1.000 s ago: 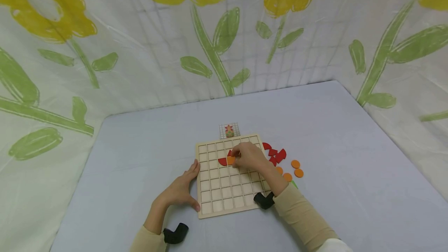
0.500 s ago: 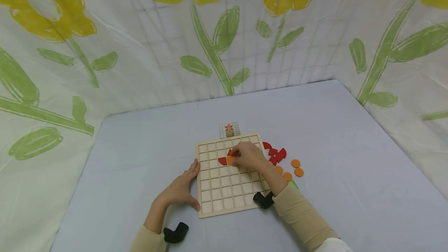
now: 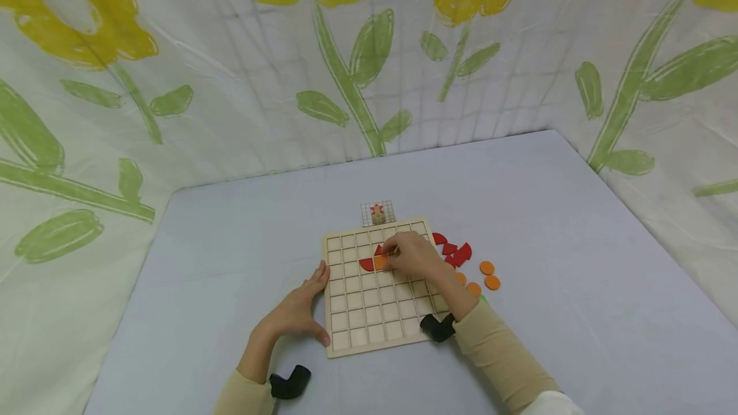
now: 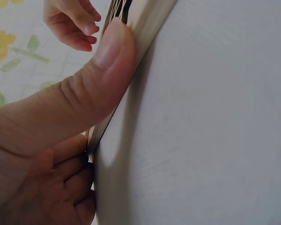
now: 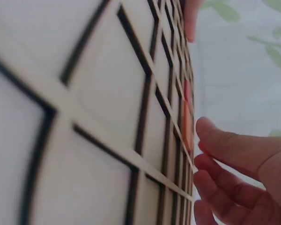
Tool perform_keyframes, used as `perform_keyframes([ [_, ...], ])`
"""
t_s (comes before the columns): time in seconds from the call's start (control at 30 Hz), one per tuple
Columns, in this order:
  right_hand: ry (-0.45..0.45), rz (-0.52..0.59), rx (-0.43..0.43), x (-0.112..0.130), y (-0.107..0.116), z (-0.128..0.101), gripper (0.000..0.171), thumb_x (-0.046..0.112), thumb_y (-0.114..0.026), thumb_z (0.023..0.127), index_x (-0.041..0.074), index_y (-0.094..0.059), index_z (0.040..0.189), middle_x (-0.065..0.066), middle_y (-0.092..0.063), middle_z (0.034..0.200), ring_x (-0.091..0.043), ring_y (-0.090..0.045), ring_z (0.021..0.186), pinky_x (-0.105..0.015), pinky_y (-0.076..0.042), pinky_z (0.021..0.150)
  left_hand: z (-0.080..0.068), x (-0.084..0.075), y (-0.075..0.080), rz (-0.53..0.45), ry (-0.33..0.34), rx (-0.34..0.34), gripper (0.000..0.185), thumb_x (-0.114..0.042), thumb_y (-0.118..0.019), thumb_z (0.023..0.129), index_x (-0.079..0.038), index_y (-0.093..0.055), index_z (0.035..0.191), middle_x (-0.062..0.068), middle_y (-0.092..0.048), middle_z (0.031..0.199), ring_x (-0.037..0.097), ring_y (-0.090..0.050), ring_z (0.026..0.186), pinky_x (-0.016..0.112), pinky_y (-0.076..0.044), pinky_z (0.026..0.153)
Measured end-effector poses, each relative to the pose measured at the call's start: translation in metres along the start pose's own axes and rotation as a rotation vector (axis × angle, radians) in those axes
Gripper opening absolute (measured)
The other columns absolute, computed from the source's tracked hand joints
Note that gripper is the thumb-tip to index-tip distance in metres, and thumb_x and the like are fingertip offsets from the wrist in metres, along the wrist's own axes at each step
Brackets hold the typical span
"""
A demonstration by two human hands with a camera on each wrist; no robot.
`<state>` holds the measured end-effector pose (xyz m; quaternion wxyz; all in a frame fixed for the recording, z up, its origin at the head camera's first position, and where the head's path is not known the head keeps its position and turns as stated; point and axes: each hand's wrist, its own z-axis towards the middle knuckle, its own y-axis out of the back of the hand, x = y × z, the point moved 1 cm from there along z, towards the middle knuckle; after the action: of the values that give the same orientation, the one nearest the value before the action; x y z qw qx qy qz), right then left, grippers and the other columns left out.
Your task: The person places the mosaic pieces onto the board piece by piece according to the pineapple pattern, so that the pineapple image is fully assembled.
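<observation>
A square wooden grid board [image 3: 363,300] lies on the table. A red quarter-circle piece [image 3: 367,264], an orange piece [image 3: 380,262] and a small red piece [image 3: 377,251] sit in its cells. My left hand [image 3: 296,307] rests along the board's left edge, thumb and fingers spread against it. Over the upper middle of the board is my right hand [image 3: 412,253], its thumb and fingertips together beside the orange piece. In the right wrist view a sliver of a red piece [image 5: 201,146] shows between that thumb and forefinger; its shape is mostly hidden.
Behind the board lies a small pattern card [image 3: 377,213] with a gridded picture. To the right are loose red pieces [image 3: 462,255], several orange discs [image 3: 487,268] and a green piece partly behind the right forearm. A flowered curtain [image 3: 259,82] hangs beyond the table.
The right forearm and wrist have shifted slightly to the right, covering more of the green piece, while the fingertips stay at the same cells. The left hand keeps its place.
</observation>
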<state>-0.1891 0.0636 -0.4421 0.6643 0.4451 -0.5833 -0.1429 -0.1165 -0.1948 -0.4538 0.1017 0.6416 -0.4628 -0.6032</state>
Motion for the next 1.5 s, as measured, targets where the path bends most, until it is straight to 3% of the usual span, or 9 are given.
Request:
perform_keyframes([
  [0.13, 0.017, 0.058, -0.025, -0.009, 0.017, -0.005, 0.018, 0.015, -0.072, 0.088, 0.007, -0.074, 0.104, -0.001, -0.069, 0.092, -0.017, -0.062, 0.084, -0.031, -0.052, 0.071, 0.001, 0.001, -0.001, 0.004, -0.001, -0.001, 0.132, -0.018, -0.096, 0.047, 0.008, -0.018, 0.150, 0.022, -0.010, 0.159, 0.045, -0.015, 0.142, 0.059, -0.017, 0.113],
  [0.3, -0.003, 0.142, -0.112, -0.028, 0.043, -0.012, 0.023, 0.014, -0.067, 0.092, 0.000, -0.071, 0.109, -0.012, -0.070, 0.101, -0.029, -0.063, 0.093, -0.042, -0.053, 0.080, 0.000, 0.000, 0.000, 0.000, -0.003, -0.004, 0.132, -0.017, -0.096, 0.047, 0.009, -0.018, 0.150, 0.023, -0.010, 0.158, 0.046, -0.015, 0.142, 0.060, -0.016, 0.113],
  [0.5, -0.088, 0.125, -0.165, -0.057, 0.060, -0.016, 0.021, 0.005, -0.060, 0.094, -0.004, -0.069, 0.111, -0.019, -0.068, 0.105, -0.036, -0.061, 0.099, -0.049, -0.051, 0.087, -0.001, 0.000, 0.000, 0.006, -0.007, -0.003, 0.131, -0.017, -0.096, 0.047, 0.009, -0.018, 0.150, 0.023, -0.010, 0.158, 0.046, -0.015, 0.142, 0.060, -0.015, 0.113],
  [0.7, -0.133, 0.099, -0.087, -0.071, 0.061, -0.015, 0.019, 0.000, -0.060, 0.091, -0.003, -0.070, 0.107, -0.018, -0.068, 0.103, -0.034, -0.062, 0.096, -0.048, -0.051, 0.088, -0.002, -0.001, 0.000, 0.009, -0.003, -0.002, 0.131, -0.018, -0.096, 0.048, 0.009, -0.017, 0.150, 0.023, -0.010, 0.158, 0.047, -0.015, 0.142, 0.061, -0.015, 0.113],
  [0.83, -0.145, 0.105, -0.055, -0.075, 0.057, -0.013, 0.019, -0.002, -0.066, 0.087, -0.002, -0.068, 0.106, -0.017, -0.068, 0.097, -0.030, -0.065, 0.084, -0.044, -0.053, 0.080, -0.001, -0.002, 0.000, 0.007, -0.001, 0.000, 0.131, -0.018, -0.096, 0.048, 0.008, -0.017, 0.150, 0.023, -0.010, 0.158, 0.047, -0.015, 0.142, 0.062, -0.016, 0.112],
  [1.17, -0.166, 0.002, -0.090, -0.075, 0.054, -0.012, 0.023, 0.005, -0.068, 0.087, -0.002, -0.066, 0.108, -0.016, -0.065, 0.096, -0.031, -0.059, 0.087, -0.045, -0.052, 0.079, -0.002, -0.004, -0.001, -0.004, 0.012, -0.004, 0.131, -0.017, -0.096, 0.048, 0.007, -0.018, 0.151, 0.022, -0.010, 0.159, 0.046, -0.014, 0.143, 0.061, -0.014, 0.113],
  [1.5, -0.189, -0.012, -0.183, -0.074, 0.056, -0.016, 0.021, 0.009, -0.076, 0.082, -0.002, -0.066, 0.097, -0.016, -0.067, 0.095, -0.032, -0.062, 0.086, -0.044, -0.053, 0.077, 0.000, -0.001, -0.002, 0.015, 0.015, -0.012, 0.131, -0.018, -0.096, 0.048, 0.006, -0.019, 0.151, 0.021, -0.010, 0.159, 0.047, -0.017, 0.142, 0.063, -0.016, 0.112],
])
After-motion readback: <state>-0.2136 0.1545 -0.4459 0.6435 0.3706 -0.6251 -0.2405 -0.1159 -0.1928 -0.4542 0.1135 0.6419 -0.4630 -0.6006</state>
